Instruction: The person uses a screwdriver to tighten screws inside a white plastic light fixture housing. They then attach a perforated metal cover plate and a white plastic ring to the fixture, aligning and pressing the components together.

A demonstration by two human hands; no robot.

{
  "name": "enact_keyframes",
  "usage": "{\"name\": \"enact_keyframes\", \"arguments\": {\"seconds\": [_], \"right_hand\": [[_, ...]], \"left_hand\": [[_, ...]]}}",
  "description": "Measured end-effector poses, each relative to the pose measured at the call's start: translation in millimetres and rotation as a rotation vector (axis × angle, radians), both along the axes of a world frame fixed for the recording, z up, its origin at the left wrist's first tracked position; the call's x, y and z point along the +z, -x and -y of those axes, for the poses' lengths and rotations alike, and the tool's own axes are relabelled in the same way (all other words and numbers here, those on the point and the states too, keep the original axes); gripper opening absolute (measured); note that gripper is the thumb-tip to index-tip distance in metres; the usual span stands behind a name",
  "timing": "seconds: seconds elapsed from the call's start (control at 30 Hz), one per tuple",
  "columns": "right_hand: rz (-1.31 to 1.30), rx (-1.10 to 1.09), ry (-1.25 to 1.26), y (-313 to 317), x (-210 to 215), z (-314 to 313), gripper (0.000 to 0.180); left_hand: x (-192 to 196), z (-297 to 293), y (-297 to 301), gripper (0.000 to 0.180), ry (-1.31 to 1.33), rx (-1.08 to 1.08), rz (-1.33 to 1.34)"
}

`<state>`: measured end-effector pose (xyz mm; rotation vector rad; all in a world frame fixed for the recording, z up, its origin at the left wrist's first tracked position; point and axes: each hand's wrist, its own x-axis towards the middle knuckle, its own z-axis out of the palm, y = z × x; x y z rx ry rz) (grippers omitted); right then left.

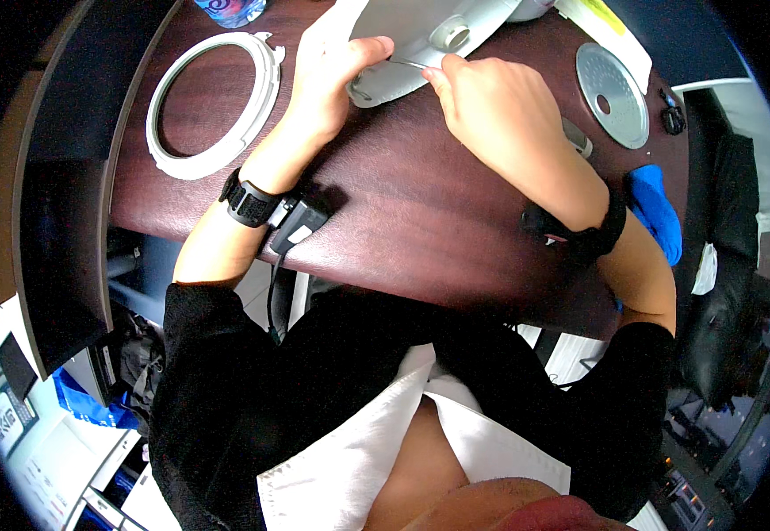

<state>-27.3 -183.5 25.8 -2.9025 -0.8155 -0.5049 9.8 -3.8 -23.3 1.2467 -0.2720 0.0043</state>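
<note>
My left hand grips the left side of a white, curved plastic housing at the far edge of the view. Inside the housing a short round tube sticks up. A thin metal rod spans the gap between my left thumb and my right fingertips. The fingers of my right hand are pinched around its right end. Most of the housing's far part is cut off by the frame. Beside my right forearm lies a small grey cylindrical piece, partly hidden by the arm.
On the dark red-brown table, a white plastic ring lies at left, below a blue-purple bottle. At right are a perforated grey disc, a white-and-yellow package, a small black part and a blue cloth.
</note>
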Motion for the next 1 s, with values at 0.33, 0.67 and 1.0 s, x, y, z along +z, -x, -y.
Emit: {"name": "enact_keyframes", "arguments": {"seconds": [0.33,0.67,1.0], "right_hand": [[-0.113,-0.009,-0.134,-5.2,-11.3,0.1,0.034],[-1.02,-0.139,-0.656,-17.6,-10.9,-1.5,0.045],[0.03,0.084,-0.176,-15.6,-15.2,6.2,0.035]], "left_hand": [[1.7,-2.6,4.7,0.027,-0.114,-0.043,0.113],[2.6,-3.9,2.9,0.031,-0.126,0.007,0.098],[6.7,-9.4,-7.5,0.035,-0.059,0.068,0.098]]}}
